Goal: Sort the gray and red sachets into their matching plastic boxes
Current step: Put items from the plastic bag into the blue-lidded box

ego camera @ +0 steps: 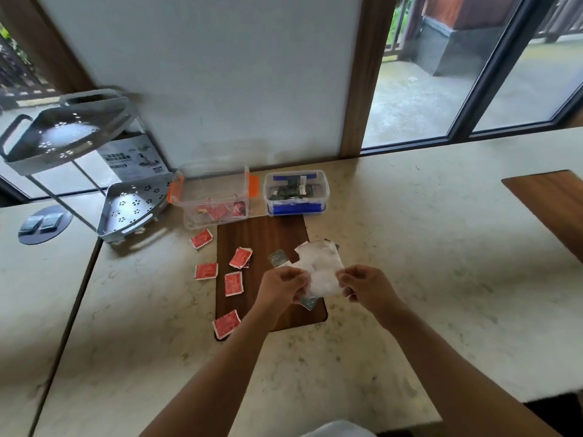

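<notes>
My left hand and my right hand both grip a crumpled white plastic bag above the wooden board. Several red sachets lie loose on the board and the counter, such as one and another at the board's near corner. A gray sachet lies on the board beside the bag; another gray sachet peeks out beneath my hands. At the back, a clear box with orange clips holds red sachets. To its right, the blue-clipped box holds gray sachets.
A gray two-tier perforated rack stands at the back left, a cardboard box behind it. A dark round coaster with two gray sachets sits on the left table. A second wooden board lies at the far right. Windows stand behind.
</notes>
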`<state>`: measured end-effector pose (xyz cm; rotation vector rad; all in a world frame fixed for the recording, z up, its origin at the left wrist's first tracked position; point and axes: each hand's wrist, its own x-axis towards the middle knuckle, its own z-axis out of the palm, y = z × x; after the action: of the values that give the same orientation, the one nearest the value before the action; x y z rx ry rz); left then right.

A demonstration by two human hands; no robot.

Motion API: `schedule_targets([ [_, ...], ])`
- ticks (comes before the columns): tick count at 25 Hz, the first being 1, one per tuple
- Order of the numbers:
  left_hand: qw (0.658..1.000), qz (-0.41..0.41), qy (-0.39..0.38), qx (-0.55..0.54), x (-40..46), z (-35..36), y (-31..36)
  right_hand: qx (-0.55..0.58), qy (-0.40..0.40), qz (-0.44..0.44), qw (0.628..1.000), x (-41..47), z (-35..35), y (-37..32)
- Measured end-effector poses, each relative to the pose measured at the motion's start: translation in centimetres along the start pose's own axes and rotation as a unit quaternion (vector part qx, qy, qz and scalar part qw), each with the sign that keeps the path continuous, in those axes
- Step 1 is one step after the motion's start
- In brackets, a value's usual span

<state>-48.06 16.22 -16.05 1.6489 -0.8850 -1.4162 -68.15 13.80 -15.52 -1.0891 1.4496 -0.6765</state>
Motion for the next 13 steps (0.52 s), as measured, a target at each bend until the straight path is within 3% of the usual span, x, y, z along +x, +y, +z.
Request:
schedule_targets([
  [5, 0.992, -0.057, -0.089, 0.071, -0.5, 6.4, -5.1, -0.024, 0.059, 0.075, 0.995, -3.1, -5.2, 6.9],
  [13, 0.947, -0.134, -0.176, 0.233, -2.2, 13.9, -12.5, -0.143, 0.146, 0.188, 0.961, -7.4, -9.6, 17.0],
])
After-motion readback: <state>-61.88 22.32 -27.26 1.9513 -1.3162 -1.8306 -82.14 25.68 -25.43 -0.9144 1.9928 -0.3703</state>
